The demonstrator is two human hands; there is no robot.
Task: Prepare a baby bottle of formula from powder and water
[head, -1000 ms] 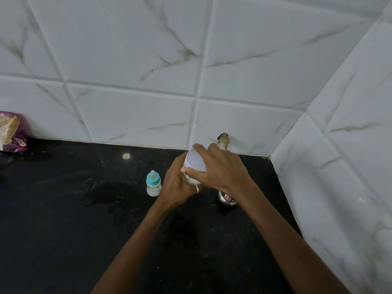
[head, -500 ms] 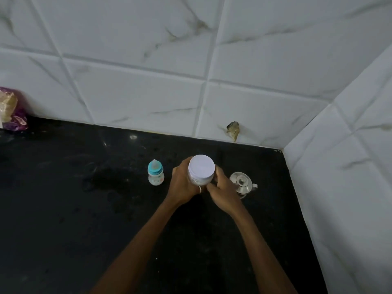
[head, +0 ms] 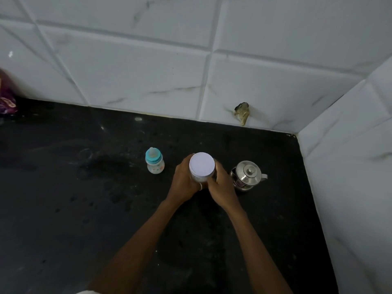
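Observation:
A formula jar (head: 201,166) with a white lid stands upright on the black counter (head: 84,209). My left hand (head: 184,183) grips its left side and my right hand (head: 221,184) grips its right side, both below the lid. A small baby bottle (head: 154,161) with a teal collar and clear teat stands just left of my hands, apart from them. A steel kettle (head: 248,175) with a knobbed lid sits right behind my right hand.
White marble-look tiles form the back wall (head: 148,71) and the right wall (head: 350,166), meeting in a corner. A purple packet (head: 6,98) lies at the far left edge. A damaged spot (head: 241,112) marks the back tile.
My right hand came off the top of the jar's lid and moved down to its side. The jar now rests lower, and the view has tilted down, revealing the kettle.

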